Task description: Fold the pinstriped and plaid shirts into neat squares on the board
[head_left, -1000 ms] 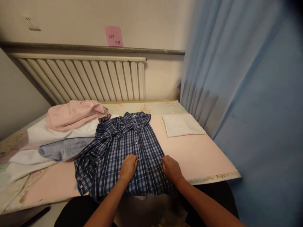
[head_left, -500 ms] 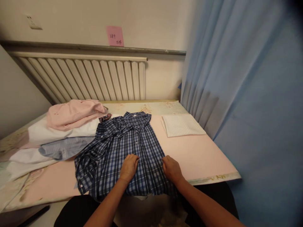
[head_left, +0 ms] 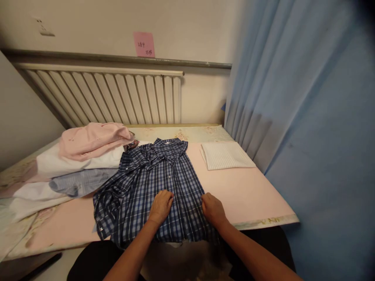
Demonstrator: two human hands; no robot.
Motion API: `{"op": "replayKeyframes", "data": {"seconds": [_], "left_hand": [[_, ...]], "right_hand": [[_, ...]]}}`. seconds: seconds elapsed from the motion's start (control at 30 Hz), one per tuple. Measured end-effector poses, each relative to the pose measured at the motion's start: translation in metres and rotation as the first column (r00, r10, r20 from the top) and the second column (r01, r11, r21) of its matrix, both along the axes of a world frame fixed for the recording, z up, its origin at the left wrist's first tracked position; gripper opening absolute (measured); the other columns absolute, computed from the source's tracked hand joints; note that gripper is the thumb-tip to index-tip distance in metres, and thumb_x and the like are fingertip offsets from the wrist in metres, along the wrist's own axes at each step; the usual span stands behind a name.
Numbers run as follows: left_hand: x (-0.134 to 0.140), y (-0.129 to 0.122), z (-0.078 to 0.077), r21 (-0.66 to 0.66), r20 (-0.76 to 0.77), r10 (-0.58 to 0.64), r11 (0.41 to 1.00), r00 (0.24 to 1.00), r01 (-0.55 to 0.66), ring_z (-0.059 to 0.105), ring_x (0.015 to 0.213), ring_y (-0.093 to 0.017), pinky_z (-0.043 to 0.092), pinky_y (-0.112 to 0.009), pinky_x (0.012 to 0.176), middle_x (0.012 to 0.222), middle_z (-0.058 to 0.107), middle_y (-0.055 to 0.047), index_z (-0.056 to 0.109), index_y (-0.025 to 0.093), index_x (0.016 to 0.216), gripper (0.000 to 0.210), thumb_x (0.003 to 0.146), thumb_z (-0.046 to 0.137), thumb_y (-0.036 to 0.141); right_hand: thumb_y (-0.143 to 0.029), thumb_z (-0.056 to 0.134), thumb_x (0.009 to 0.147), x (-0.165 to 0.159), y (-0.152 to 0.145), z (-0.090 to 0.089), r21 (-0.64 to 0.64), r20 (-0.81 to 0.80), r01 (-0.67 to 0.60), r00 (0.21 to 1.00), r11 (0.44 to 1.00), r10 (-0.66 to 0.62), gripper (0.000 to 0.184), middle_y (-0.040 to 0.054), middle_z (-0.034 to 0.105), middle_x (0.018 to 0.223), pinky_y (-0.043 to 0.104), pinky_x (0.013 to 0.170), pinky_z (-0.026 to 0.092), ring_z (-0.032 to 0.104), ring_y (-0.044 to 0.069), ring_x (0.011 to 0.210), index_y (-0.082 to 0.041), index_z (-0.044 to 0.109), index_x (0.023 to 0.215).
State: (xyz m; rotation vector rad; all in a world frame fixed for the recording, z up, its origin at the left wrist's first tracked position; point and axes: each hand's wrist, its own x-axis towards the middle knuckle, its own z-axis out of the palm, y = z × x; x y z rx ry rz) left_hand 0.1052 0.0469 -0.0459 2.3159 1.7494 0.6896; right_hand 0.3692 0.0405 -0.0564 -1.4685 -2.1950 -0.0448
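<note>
Plainly, plaid shirt point(head_left: 154, 177) on table point(head_left: 237, 195), near middle

I see the right hand point(head_left: 213, 209) pinching its right edge; apart from it, the left hand point(head_left: 161, 205) curls on the shirt's front, its grip unclear to me.

The person's left hand point(head_left: 161, 205) and right hand point(head_left: 214, 210) were both bare, with short, rounded fingers. Behind the fingers, each wrist ran back into a bare forearm that broadened away from the hand. Below and outward of the fingers, on either side, rounded shapes in plain black cloth point(head_left: 90, 261) showed — apparently clothing over the legs — too dark to reveal seams or texture.
</note>
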Motion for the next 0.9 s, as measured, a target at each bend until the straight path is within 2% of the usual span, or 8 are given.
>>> {"op": "replayKeyframes", "data": {"seconds": [0.43, 0.9], "left_hand": [[-0.0007, 0.0013, -0.0018, -0.02, 0.038, 0.023, 1.0, 0.999, -0.022, 0.053, 0.087, -0.019, 0.042, -0.034, 0.081, 0.087, 0.058, -0.002, 0.054, 0.023, 0.084, 0.008, 0.089, 0.049, 0.02], [-0.0014, 0.0004, -0.0015, -0.015, 0.072, 0.014, 1.0, 0.997, -0.013, 0.054, 0.089, -0.019, 0.042, -0.035, 0.083, 0.089, 0.059, -0.003, 0.057, 0.022, 0.087, 0.008, 0.089, 0.049, 0.022]], "right_hand": [[-0.005, 0.043, 0.082, 0.0003, 0.0007, -0.0029, 0.028, 0.017, 0.008, 1.0, 1.0, -0.008, 0.019, 0.0001, 0.052, 0.077, 0.026, 0.066, 0.031, 0.047, 0.014, 0.072, -0.02, 0.052, 0.079], [-0.005, 0.043, 0.083, 0.0, 0.0005, -0.0041, 0.007, 0.027, 0.021, 0.999, 1.0, -0.021, 0.018, 0.0001, 0.053, 0.079, 0.026, 0.068, 0.031, 0.048, 0.014, 0.073, -0.02, 0.052, 0.08]]}}
